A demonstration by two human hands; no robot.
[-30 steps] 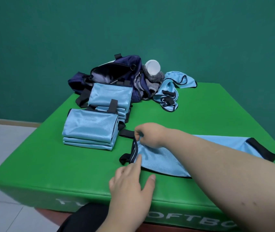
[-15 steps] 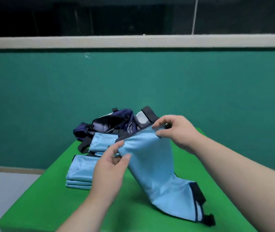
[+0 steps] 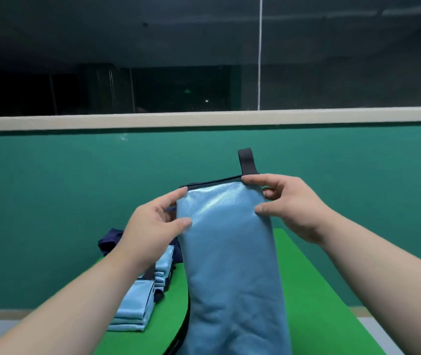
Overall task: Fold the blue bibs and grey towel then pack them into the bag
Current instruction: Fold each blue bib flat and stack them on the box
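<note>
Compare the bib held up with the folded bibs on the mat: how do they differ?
The held bib hangs long and upright, pinched at its top corners by the left hand and right hand; the folded bibs lie flat, compact and stacked on the green mat, untouched. Both are light blue with dark trim.

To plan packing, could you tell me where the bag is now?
Head view: the bag lies far left on the table, mostly hidden behind the left hand.

Both bare forearms reach forward and up from the near corners, palms turned inward toward each other. The left hand [image 3: 157, 222] pinches the left top corner of a blue bib [image 3: 230, 265] between thumb and forefinger. The right hand [image 3: 291, 203] pinches the right top corner likewise.
</note>
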